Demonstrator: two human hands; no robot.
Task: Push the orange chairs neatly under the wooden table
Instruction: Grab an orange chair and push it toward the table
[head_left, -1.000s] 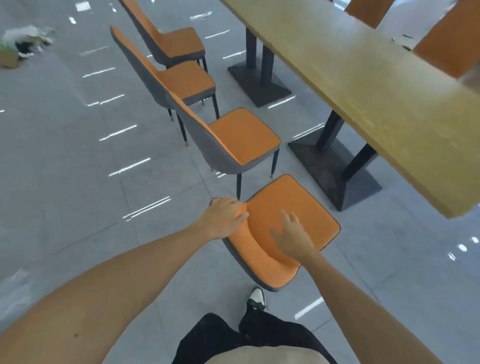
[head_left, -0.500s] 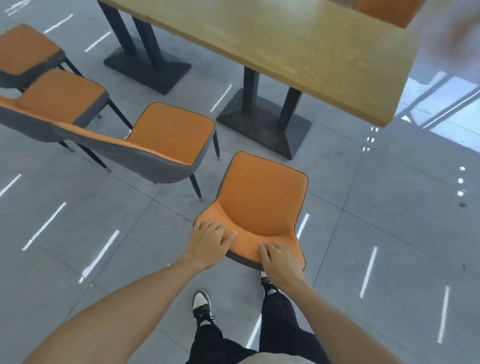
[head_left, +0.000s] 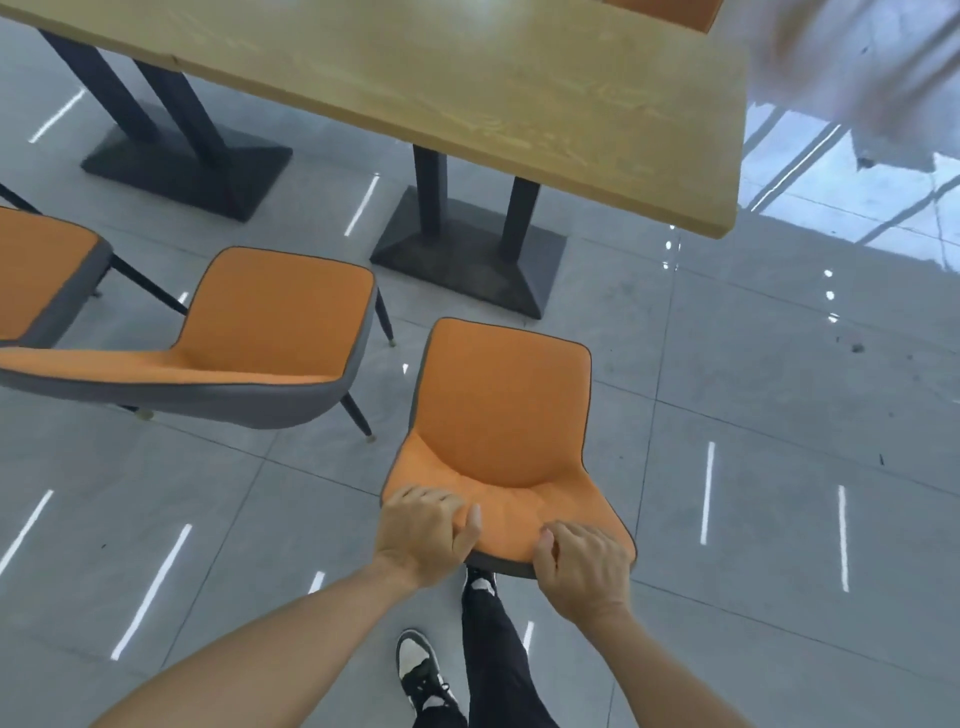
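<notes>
The nearest orange chair (head_left: 501, 405) stands right in front of me, facing the wooden table (head_left: 467, 98). My left hand (head_left: 423, 535) grips the left end of its backrest top. My right hand (head_left: 584, 574) grips the right end. The seat's front edge sits just short of the table's dark pedestal base (head_left: 470, 260), clear of the tabletop. A second orange chair (head_left: 249, 343) with a grey shell stands to the left, turned at an angle. Part of a third chair (head_left: 41, 275) shows at the left edge.
A second dark pedestal base (head_left: 187, 166) stands further left under the table. Another orange chair back (head_left: 670, 13) peeks over the table's far side. My feet (head_left: 421, 670) stand on glossy grey floor tiles behind the chair. A blurred pale shape (head_left: 872, 67) fills the top right corner.
My view has swung round to face the table squarely. Both hands have settled from the seat back's side onto its top edge, and the chair now points at the table.
</notes>
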